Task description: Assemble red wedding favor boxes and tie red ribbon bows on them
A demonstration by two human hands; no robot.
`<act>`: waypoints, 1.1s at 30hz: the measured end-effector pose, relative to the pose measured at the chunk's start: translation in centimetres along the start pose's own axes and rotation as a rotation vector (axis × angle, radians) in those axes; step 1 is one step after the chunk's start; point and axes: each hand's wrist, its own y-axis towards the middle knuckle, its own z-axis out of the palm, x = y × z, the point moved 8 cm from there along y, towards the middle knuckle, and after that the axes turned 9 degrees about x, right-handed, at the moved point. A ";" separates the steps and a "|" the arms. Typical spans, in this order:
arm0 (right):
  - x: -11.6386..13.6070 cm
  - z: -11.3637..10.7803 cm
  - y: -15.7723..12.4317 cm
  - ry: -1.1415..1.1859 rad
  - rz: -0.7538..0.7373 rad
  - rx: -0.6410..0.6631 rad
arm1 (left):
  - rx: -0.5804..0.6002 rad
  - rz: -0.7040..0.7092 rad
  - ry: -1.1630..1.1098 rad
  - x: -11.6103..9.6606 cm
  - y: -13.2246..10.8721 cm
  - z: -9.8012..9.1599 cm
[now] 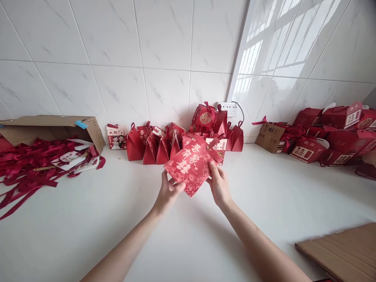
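Note:
A red gift bag (190,164) with pale Chinese lettering and a flower print is held tilted above the white table. My left hand (169,192) grips its lower left edge, thumb on the front face. On its right side my right hand (219,182) pinches the edge, fingers partly hidden behind. A dark red ribbon (212,149) crosses the bag's upper right corner. Behind it stands a row of red folded gift boxes (149,149) with ribbon loops, partly covered by the bag.
At left, a cardboard box (96,133) spills red ribbons (32,164) and printed tags (69,158). Several red boxes (342,141) are piled at right beside a small brown carton (269,138). Flat cardboard (343,248) lies front right. A power strip (228,109) is against the tiled wall.

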 end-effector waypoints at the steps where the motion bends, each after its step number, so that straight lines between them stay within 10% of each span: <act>1: 0.2 -0.1 0.0 -0.030 -0.016 -0.010 | 0.020 0.013 0.036 -0.1 -0.1 0.2; 7: 1.4 -0.6 -0.4 -0.181 -0.145 -0.027 | 0.126 0.095 0.435 0.4 -0.7 1.4; 11: 1.0 -2.0 0.0 -0.050 -0.115 -0.121 | 0.095 0.169 0.245 -1.0 0.5 -0.6; 16: 0.5 -3.8 -0.3 0.082 0.025 -0.380 | -0.296 0.616 -0.348 -12.9 -1.3 -9.6; 21: 0.7 -2.6 -0.3 0.036 0.035 -0.292 | -0.244 0.899 -0.142 -23.6 -4.5 -8.2; 24: 0.5 -2.3 -0.4 -0.005 0.013 -0.269 | -0.249 0.748 0.086 -20.8 -2.8 -5.7; 29: 0.7 -2.2 -0.3 -0.059 -0.060 -0.250 | -0.381 0.395 0.275 -7.4 0.0 -4.3; 33: 0.9 -1.7 0.1 -0.099 -0.079 -0.177 | -0.052 0.128 0.265 0.3 0.4 -1.3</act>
